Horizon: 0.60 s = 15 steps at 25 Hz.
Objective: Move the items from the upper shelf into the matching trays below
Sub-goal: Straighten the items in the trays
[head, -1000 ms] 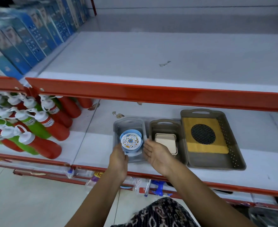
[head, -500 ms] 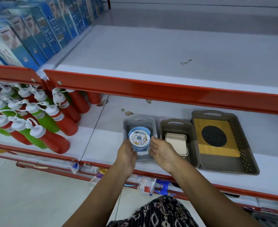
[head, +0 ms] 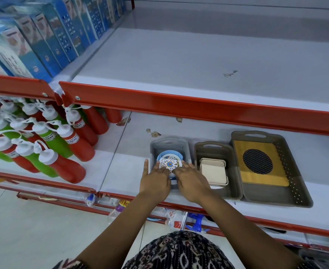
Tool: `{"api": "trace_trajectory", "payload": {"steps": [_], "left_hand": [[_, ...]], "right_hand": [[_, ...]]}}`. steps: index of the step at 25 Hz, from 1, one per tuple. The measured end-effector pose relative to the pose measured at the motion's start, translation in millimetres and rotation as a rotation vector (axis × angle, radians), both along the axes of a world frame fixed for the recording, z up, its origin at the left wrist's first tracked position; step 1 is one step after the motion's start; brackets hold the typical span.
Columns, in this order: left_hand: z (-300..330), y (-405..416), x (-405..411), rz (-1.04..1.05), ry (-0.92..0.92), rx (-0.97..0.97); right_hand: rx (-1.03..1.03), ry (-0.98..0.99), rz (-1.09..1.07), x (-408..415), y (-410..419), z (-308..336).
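A round blue container with a floral white lid (head: 169, 162) sits in the small grey tray (head: 169, 144) on the lower shelf. My left hand (head: 155, 180) and my right hand (head: 191, 181) lie palm down over its near side, fingertips touching the lid, hiding the tray's front. To the right, a brown tray (head: 216, 150) holds a cream square box (head: 214, 171). A larger brown tray (head: 287, 162) holds a bamboo board with a black round grid (head: 257, 164). The upper shelf (head: 198, 61) above the trays bears no items.
Red and green squeeze bottles (head: 49, 148) with white caps lie packed on the lower shelf to the left. Blue boxes (head: 49, 35) line the upper shelf's left side. A red shelf rail (head: 198, 105) overhangs the trays. Packaged items hang below the lower shelf edge (head: 121, 206).
Both hands moved forward onto the round container, from flanking it with palms partly turned up to lying palm down over its near edge. The view shifted left and closer.
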<state>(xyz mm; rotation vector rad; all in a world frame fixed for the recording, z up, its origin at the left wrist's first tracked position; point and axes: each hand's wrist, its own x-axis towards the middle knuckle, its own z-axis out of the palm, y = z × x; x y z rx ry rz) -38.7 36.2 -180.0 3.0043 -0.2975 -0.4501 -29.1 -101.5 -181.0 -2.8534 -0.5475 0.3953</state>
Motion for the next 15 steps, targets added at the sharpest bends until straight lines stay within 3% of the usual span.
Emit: {"api": "trace_trajectory", "payload": {"steps": [3, 6, 9, 15], "left_hand": [[-2, -1, -1, -0.02, -0.009, -0.015], [3, -10, -7, -0.056, -0.018, -0.193], [14, -29, -20, -0.1, 0.061, -0.325], [18, -39, -42, -0.187, 0.078, -0.248]], "right_hand": [[0.08, -0.015, -0.031, -2, -2, 0], [0.274, -0.121, -0.248, -15, -21, 2], [0.303, -0.204, -0.445, -41, -48, -2], [0.15, -0.113, -0.331, -76, -48, -4]]}}
